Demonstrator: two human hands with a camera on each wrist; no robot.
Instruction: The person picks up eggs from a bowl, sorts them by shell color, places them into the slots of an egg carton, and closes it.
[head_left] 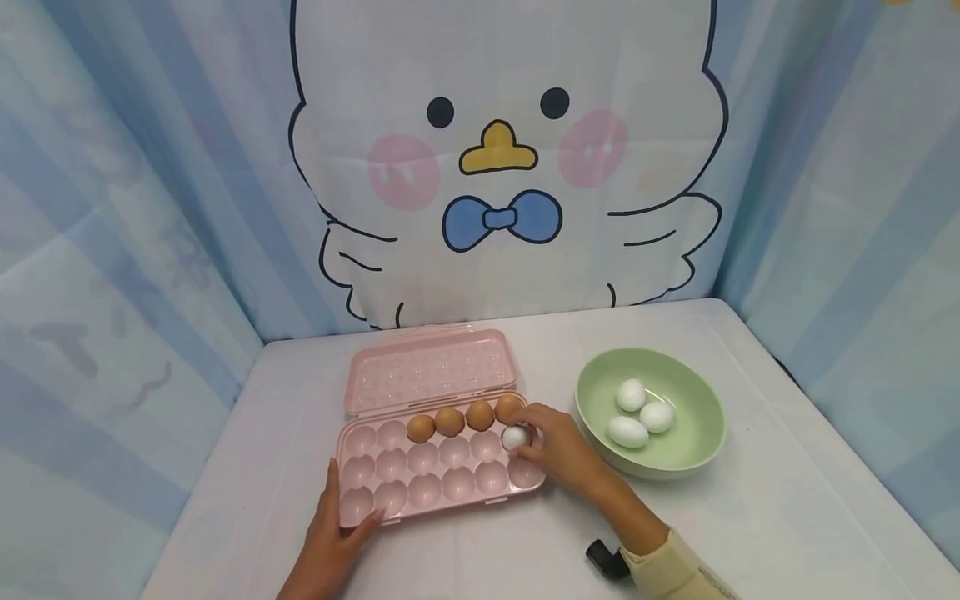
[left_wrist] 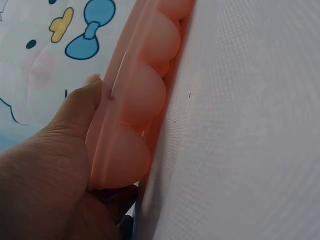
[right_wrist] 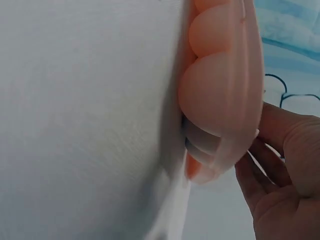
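Observation:
A pink plastic egg tray (head_left: 438,471) lies with its lid (head_left: 435,371) folded back behind it. My left hand (head_left: 330,529) grips the tray's near left corner, thumb along the front rim and fingers around the side. In the left wrist view, that thumb (left_wrist: 80,107) presses the edge above the rounded cups. A white egg (head_left: 514,437) sits at the right-end cup of the middle row, pinched between thumb and fingers of my right hand (head_left: 562,446). Several brown eggs (head_left: 450,421) fill the right part of the back row. The right wrist view hides the white egg behind the tray wall (right_wrist: 245,90).
To the right of the tray stands a light green bowl (head_left: 693,450) holding three white eggs (head_left: 632,395). A small black object (head_left: 606,560) is beside the right sleeve (head_left: 675,571). Behind the white-covered table (head_left: 300,383) hangs a cartoon-printed curtain (head_left: 498,275).

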